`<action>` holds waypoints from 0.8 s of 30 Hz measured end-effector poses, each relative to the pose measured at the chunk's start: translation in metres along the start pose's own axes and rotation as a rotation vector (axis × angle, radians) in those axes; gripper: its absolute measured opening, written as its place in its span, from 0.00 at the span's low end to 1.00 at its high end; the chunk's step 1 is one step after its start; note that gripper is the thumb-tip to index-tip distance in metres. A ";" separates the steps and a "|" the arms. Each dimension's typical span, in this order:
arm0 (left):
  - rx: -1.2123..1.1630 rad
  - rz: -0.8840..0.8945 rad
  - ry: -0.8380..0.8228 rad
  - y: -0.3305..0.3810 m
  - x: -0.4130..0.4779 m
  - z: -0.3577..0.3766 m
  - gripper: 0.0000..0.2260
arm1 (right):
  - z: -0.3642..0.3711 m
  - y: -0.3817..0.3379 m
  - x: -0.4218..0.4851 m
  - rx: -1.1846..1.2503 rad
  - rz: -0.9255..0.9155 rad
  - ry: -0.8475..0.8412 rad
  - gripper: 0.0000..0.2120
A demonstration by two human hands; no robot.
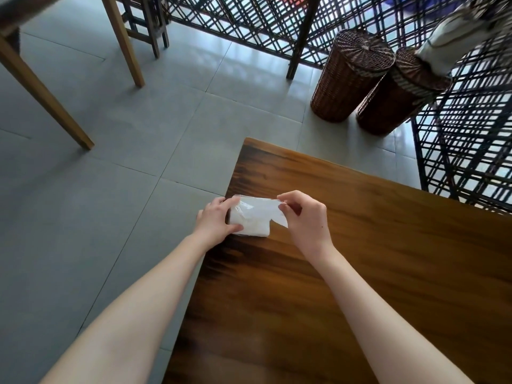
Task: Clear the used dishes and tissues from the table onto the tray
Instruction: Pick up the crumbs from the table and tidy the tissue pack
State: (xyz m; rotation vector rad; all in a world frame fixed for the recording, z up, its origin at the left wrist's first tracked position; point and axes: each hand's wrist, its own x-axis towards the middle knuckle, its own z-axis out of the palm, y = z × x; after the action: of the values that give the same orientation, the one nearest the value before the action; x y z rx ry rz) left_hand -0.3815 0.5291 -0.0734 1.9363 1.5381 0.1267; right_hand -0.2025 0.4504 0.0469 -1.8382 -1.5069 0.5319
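Tissue pack (pixel 250 224) sits at the tabletop's (pixel 360 273) left edge, toward its 10 o'clock corner. Left hand (pixel 214 220) grips the pack's left end, thumb on the near side and fingers (pixel 232 201) curled over the far side. Right hand (pixel 306 218), at 3 o'clock of the pack, pinches a white sheet (pixel 273 210) between thumb and fingertips; the sheet stretches from the pack's top. Two lidded wicker baskets (pixel 349 79) stand on the tiled floor (pixel 110 167) at 1 o'clock, just beside a dark lattice screen (pixel 249 20).
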 end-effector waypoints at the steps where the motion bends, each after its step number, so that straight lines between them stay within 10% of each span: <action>1: 0.014 -0.005 -0.008 0.002 -0.001 -0.001 0.33 | -0.006 -0.001 -0.004 -0.004 -0.008 0.017 0.07; 24: 0.056 0.131 0.047 0.096 -0.135 0.017 0.35 | -0.145 0.075 -0.160 0.004 0.211 0.228 0.08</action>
State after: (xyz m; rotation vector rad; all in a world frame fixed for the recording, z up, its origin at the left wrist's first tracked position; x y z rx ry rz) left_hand -0.3347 0.3911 0.0078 2.0927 1.4583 0.1887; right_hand -0.0899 0.2527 0.0724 -1.9939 -1.1695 0.4062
